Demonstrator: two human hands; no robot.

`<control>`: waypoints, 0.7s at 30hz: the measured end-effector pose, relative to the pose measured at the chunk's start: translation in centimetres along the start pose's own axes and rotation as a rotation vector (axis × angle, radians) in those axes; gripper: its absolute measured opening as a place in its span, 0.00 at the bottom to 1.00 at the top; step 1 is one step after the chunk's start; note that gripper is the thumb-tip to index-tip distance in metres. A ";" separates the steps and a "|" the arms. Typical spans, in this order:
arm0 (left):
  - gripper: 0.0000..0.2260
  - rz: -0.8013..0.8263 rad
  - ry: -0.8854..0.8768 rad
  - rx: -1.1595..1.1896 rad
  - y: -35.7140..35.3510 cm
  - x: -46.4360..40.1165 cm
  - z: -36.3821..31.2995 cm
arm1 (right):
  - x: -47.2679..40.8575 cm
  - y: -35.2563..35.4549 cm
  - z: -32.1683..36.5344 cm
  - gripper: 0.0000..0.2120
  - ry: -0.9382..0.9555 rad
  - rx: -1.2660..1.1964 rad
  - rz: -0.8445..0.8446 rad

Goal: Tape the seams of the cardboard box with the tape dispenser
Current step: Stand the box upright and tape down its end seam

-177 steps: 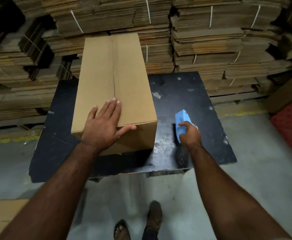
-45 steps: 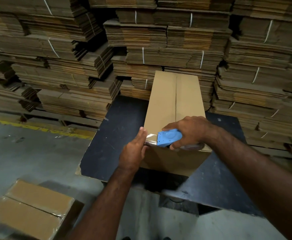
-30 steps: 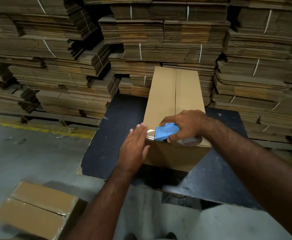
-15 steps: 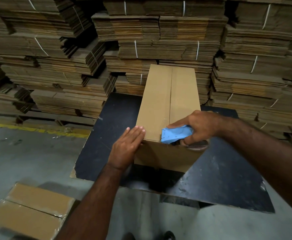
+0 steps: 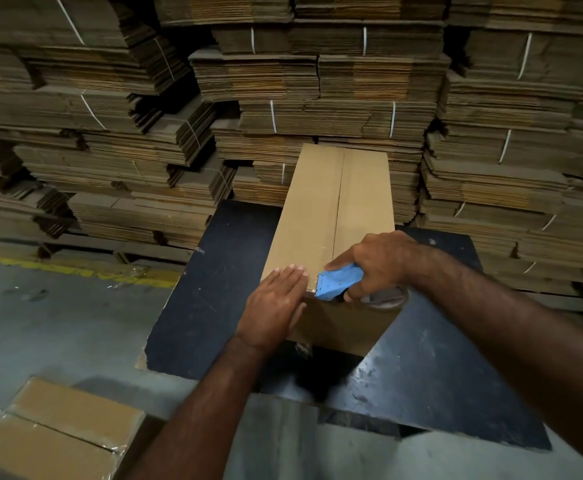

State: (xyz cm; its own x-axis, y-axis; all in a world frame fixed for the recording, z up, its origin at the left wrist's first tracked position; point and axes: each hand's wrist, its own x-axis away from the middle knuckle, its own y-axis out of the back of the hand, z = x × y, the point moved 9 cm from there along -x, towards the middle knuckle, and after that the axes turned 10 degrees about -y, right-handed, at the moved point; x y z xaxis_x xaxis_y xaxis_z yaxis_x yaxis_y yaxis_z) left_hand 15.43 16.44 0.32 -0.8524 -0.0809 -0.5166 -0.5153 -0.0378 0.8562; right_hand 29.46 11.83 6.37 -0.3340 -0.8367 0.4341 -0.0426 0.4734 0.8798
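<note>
A long brown cardboard box lies on a black table, its centre seam running away from me. My right hand grips a blue tape dispenser at the box's near top edge, close to the seam; the tape roll shows partly under that hand. My left hand lies flat with straight fingers over the near left corner of the box, fingertips just left of the dispenser's front. Any tape between them is too faint to make out.
Tall strapped stacks of flattened cardboard fill the whole background close behind the table. A taped box sits on the grey concrete floor at lower left. A yellow floor line runs along the left.
Since half a second ago my left hand has slid right along the near edge toward the dispenser. The dispenser has stayed at the near edge by the seam. The camera has shifted slightly.
</note>
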 end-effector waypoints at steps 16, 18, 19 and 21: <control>0.18 -0.060 0.060 0.089 -0.4 0.2 0.7 | 2.5 -1.0 -3.5 0.35 -0.007 0.029 -0.052; 0.20 -0.036 0.091 0.055 -0.2 0.1 0.2 | 2.3 -0.8 -3.1 0.36 -0.010 0.034 -0.044; 0.21 -0.018 0.097 0.047 -0.2 -0.2 -0.4 | 2.4 -0.8 -3.1 0.36 -0.012 0.031 -0.037; 0.26 0.022 0.073 0.071 -0.9 -1.1 -2.5 | 2.7 -0.7 -3.2 0.35 -0.015 0.027 -0.039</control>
State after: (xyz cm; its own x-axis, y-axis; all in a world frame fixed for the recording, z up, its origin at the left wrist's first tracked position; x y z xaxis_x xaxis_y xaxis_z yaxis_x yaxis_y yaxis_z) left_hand 17.08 14.04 0.14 -0.8561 -0.1530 -0.4937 -0.5040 0.0352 0.8630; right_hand 31.57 8.40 7.52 -0.3456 -0.8504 0.3968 -0.0809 0.4482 0.8903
